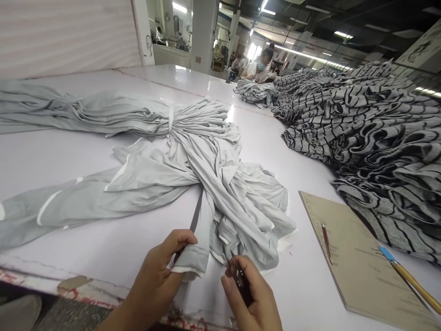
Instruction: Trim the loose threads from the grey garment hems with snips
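Note:
My left hand [161,266] is closed on the white-edged end of a pale grey garment piece [198,253], with the thumb on top and fingers beneath. Just to its right, my right hand [253,294] grips small dark thread snips [241,282], their pointed tip aimed up and away beside the cloth. A gap separates that tip from the held edge. Beyond both hands spreads a heap of pale grey fabric [220,170], gathered into a bundle by a white tie [171,120]. Loose grey pieces with white trim [79,202] trail off to the left.
On the right, a beige board [358,257] carries a dark red pen [325,241] and a brush-like tool with a wooden handle [413,282]. Striped grey-and-black fabric [361,124] is piled behind it. A person [263,66] is at the table's far end.

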### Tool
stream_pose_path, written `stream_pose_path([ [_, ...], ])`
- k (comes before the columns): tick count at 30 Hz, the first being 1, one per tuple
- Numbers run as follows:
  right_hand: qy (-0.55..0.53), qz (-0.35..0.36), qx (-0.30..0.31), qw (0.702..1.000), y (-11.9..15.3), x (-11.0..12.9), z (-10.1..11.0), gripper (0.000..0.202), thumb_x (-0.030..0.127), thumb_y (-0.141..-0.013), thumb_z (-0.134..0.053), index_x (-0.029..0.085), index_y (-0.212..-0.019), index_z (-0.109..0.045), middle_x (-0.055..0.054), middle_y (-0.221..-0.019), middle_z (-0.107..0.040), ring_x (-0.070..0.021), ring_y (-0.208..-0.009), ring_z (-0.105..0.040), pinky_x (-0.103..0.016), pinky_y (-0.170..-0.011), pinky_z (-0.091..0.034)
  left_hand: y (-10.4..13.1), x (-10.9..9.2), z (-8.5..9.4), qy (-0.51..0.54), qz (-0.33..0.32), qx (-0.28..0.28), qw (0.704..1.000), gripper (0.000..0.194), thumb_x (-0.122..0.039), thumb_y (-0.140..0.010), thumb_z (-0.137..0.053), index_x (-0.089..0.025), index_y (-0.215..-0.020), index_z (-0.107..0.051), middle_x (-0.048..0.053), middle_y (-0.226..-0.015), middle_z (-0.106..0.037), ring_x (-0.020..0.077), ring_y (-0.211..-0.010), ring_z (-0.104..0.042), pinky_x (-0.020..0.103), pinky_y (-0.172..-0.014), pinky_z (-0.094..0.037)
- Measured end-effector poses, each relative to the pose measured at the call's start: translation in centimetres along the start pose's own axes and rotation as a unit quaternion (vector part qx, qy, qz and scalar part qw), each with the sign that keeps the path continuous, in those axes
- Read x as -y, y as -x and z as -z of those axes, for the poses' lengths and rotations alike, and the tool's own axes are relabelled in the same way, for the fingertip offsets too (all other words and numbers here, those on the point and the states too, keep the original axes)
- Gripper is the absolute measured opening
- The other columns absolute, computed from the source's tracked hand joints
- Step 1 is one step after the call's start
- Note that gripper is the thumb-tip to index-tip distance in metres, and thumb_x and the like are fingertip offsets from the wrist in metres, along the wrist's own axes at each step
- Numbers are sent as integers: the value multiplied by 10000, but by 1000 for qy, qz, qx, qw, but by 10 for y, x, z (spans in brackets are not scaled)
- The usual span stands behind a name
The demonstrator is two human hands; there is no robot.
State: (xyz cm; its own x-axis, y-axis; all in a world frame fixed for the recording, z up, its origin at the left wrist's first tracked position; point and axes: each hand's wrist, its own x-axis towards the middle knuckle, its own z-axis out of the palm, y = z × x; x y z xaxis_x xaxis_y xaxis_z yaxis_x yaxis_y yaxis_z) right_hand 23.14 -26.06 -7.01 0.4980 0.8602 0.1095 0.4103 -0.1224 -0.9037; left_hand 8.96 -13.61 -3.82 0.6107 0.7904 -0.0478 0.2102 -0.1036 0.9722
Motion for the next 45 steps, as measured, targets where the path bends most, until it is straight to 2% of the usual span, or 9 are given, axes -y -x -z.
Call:
stream_pose_path([
  [8,82,119,39,989,-11,20,-10,125,323,-926,-507,230,-946,-588,21,-636,-639,-157,-490,-577,-229,-472,-391,3,6,-9,18,-14,-5,1000,167,-168,-775,-479,-246,-893,-569,-52,-730,-590,133,-651,-529,203,-598,-409],
  [14,83,81,69,991,-8,16,-12,148,287,-943,-456,230,-850,-557,38,-583,-563,-138,-477,-521,-220,-456,-334,5,3,-11,45,3,-24,999,140,-198,-773,-516,-250,-886,-581,-56,-708,-588,125,-618,-515,198,-554,-382],
  [18,81,89,20,993,-11,14,-13,108,284,-849,-583,218,-884,-504,3,-752,-545,-153,-593,-528,-225,-494,-356,4,0,-12,99,49,0,994,165,-184,-749,-551,-246,-902,-565,-53,-705,-592,123,-592,-502,201,-523,-371],
  [23,13,62,18,998,-34,8,-6,98,157,-852,-479,216,-923,-512,3,-789,-553,-153,-681,-543,-231,-610,-438,-12,-4,0,56,-2,10,998,64,-266,-785,-643,-217,-791,-684,7,-868,-574,176,-826,-540,221,-719,-407],
  [28,56,14,-49,997,-43,9,12,144,325,-930,-519,211,-842,-506,16,-735,-526,-149,-646,-520,-229,-579,-414,-24,-6,10,145,127,120,974,432,-486,-891,-501,-161,-677,-689,17,-661,-599,172,-640,-544,252,-612,-428],
  [32,70,56,59,994,-29,16,18,149,345,-928,-543,211,-864,-539,14,-751,-542,-149,-654,-547,-226,-575,-413,-22,-8,4,260,208,154,930,367,-460,-858,-577,-140,-763,-731,41,-638,-674,193,-644,-591,276,-609,-476],
  [35,113,105,106,982,-22,17,15,139,318,-932,-538,209,-847,-538,14,-735,-547,-143,-618,-552,-230,-546,-391,-20,-11,0,290,227,152,917,233,-358,-823,-630,-152,-782,-731,33,-654,-689,196,-666,-605,276,-619,-492],
  [41,245,189,63,949,-23,16,7,163,342,-974,-480,212,-909,-554,-19,-764,-595,-171,-580,-582,-252,-507,-372,-18,-17,1,240,228,117,936,245,-342,-793,-650,-164,-626,-627,-2,-634,-656,148,-611,-537,217,-558,-433],
  [45,244,183,45,951,-22,18,8,191,298,-993,-432,219,-863,-549,-15,-745,-588,-157,-555,-571,-236,-491,-372,-17,-17,-2,277,238,116,924,247,-348,-789,-665,-168,-621,-646,-17,-615,-642,142,-602,-524,223,-574,-421],
])
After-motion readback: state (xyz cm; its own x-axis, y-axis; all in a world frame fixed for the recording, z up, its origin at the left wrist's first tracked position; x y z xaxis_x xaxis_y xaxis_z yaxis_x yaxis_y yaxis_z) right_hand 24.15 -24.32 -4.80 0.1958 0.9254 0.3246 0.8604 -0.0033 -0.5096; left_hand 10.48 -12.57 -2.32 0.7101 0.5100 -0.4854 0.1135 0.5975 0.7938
